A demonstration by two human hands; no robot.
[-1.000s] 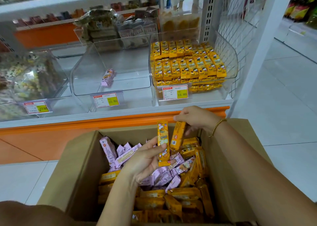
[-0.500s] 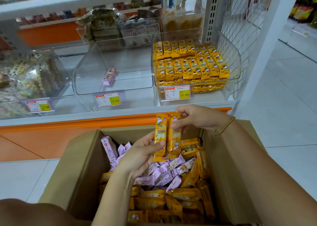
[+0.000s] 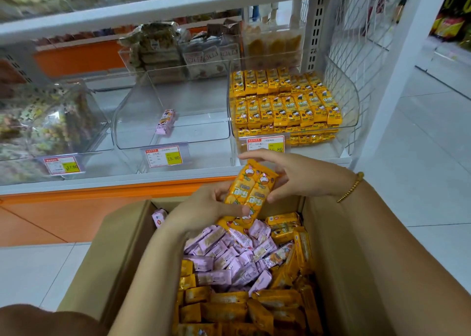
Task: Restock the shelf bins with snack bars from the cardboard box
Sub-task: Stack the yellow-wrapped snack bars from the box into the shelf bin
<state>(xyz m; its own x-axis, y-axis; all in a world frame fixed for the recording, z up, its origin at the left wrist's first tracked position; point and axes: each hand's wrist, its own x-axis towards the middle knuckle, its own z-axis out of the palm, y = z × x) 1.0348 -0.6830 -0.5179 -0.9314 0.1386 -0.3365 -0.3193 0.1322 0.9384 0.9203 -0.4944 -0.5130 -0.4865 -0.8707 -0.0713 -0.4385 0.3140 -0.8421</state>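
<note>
An open cardboard box (image 3: 339, 254) holds several yellow and pink snack bars. Above its far end, two yellow bars (image 3: 251, 191) lie side by side in my hands. My left hand (image 3: 204, 208) grips their lower part from the left. My right hand (image 3: 293, 175) pinches their upper right edge. On the shelf, the right clear bin (image 3: 349, 101) is packed with rows of yellow bars (image 3: 285, 101). The middle clear bin (image 3: 204, 134) holds a single pink bar (image 3: 165, 121).
A left bin (image 3: 46, 121) holds bagged snacks, and more packets sit in bins behind. Price tags (image 3: 164, 156) hang on the bin fronts. A white shelf board (image 3: 178, 9) runs overhead. A wire mesh side panel (image 3: 362, 42) and white upright close the shelf's right end. Tiled floor lies to the right.
My right hand brought its yellow bar against the one in my left hand. Both bars have risen together toward the shelf edge.
</note>
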